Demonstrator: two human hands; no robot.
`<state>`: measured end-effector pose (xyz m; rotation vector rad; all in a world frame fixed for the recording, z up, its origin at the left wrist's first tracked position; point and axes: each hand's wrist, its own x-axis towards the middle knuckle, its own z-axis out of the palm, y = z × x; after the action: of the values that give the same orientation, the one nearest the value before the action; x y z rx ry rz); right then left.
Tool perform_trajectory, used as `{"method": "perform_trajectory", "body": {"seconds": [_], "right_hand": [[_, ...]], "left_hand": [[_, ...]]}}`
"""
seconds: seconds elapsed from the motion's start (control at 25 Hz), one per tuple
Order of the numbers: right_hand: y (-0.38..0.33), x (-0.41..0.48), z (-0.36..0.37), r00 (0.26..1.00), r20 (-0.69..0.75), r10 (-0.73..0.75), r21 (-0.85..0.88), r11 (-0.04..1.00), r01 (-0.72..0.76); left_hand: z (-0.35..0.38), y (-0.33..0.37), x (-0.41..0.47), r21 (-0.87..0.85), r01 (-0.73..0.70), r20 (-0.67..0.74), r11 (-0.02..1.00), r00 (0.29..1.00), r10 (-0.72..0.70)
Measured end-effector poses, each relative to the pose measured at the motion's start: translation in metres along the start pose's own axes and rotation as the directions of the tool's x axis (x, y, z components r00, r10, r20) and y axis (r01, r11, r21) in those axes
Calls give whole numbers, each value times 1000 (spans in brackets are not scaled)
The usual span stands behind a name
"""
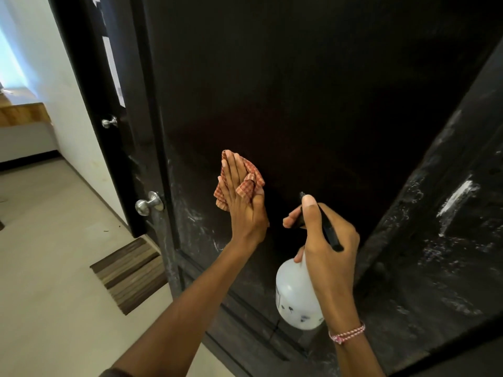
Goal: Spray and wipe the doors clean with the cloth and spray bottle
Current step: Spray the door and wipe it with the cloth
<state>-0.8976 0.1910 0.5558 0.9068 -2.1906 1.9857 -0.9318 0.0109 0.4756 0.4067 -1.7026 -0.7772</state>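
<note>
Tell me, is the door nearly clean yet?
Not quite. The upper part of the door looks dark and free of marks. Right now the left hand presses the cloth flat on the middle, and the right hand grips the spray bottle, nozzle toward the door. Left to do: the white smears low down near the knob and the white streaks on the panel at the right.

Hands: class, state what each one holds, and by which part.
Left hand presses the cloth flat against the door with straight fingers. Right hand grips the spray bottle by its black trigger head and neck.
</note>
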Motion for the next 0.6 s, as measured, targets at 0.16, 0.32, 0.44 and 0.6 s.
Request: {"method": "perform_trajectory", "body": {"seconds": [0.16, 0.32, 0.44, 0.6], "right_hand": [[-1, 9, 47, 1000, 9, -27, -31, 999, 28], [3, 13, 88, 1000, 23, -13, -22, 1000, 14], [5, 17, 110, 999, 39, -10, -18, 1000, 11], [7, 25, 130, 999, 22, -29, -33, 999, 30]], "left_hand": [[-24, -47, 35, -50, 123, -22, 991, 992, -125], [-45, -102, 63, -139, 399, 29, 906, 916, -399], [-62, -114, 79, -180, 485, 48, 856, 873, -485], [-80, -151, 100, -170, 390, -34, 905, 915, -401]]}}
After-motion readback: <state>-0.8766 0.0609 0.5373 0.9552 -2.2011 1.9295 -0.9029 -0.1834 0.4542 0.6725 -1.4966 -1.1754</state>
